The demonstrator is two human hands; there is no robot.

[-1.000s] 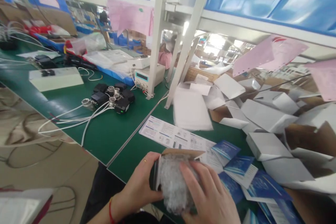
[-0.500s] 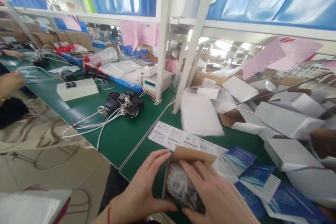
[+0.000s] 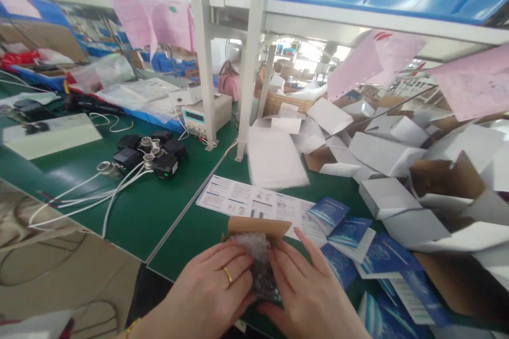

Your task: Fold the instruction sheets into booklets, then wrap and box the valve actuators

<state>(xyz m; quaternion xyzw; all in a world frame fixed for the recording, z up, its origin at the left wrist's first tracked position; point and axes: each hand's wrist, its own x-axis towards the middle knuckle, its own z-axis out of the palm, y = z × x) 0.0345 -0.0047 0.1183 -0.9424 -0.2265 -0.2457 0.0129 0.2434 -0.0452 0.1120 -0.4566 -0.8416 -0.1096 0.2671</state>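
At the near edge of the green table, a small cardboard box (image 3: 260,226) has its brown flap raised at the back. Inside it sits a dark item in clear plastic wrap (image 3: 262,270). My left hand (image 3: 217,280) is closed on the left side of the wrapped item, a gold ring on one finger. From the right, my right hand (image 3: 304,286) presses its fingers against the same item, with one finger raised. The hands hide most of the box. Behind the flap lies a printed instruction sheet (image 3: 238,196).
Blue booklets (image 3: 338,230) and opened white boxes (image 3: 385,153) crowd the right side. Black devices with white cables (image 3: 151,156) lie left. A power supply (image 3: 207,114) stands by the shelf posts (image 3: 248,63). White foam sheets (image 3: 274,159) lie behind the instruction sheet.
The view has turned right and downward. My left hand has moved from the box's left side onto the wrapped item, its fingers now bent over it. One right finger has lifted.
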